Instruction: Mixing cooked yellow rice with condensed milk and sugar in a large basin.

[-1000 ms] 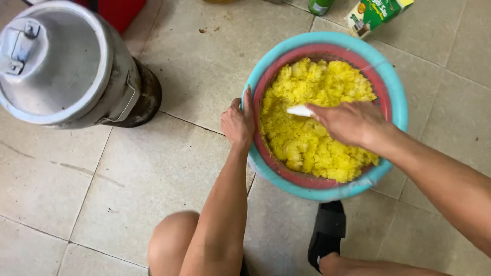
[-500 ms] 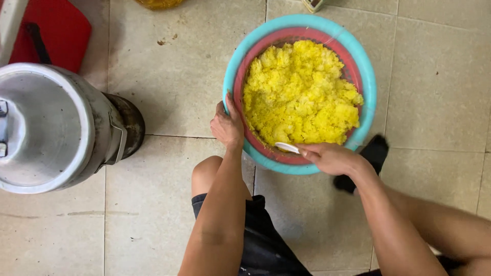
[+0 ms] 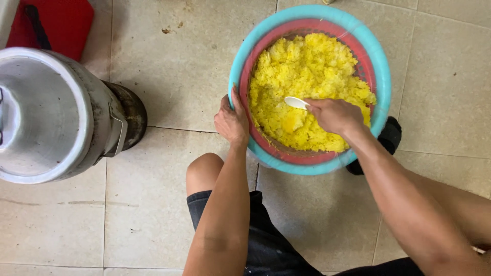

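floor: beige tiles (image 3: 179, 71), stained | light: soft, even

white spoon (image 3: 296, 102) in yellow rice (image 3: 307, 82), teal basin (image 3: 381, 76).

rice (image 3: 307, 87): bright yellow
inner basket (image 3: 245, 87): red
outer basin (image 3: 381, 76): turquoise
spoon (image 3: 295, 102): white
pot (image 3: 56, 112): silver-grey
floor tiles (image 3: 179, 71): beige
shorts (image 3: 266, 245): dark

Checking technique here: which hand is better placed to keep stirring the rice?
Right, probably. The right hand holds the white spoon over the yellow rice; the left hand grips the basin rim.
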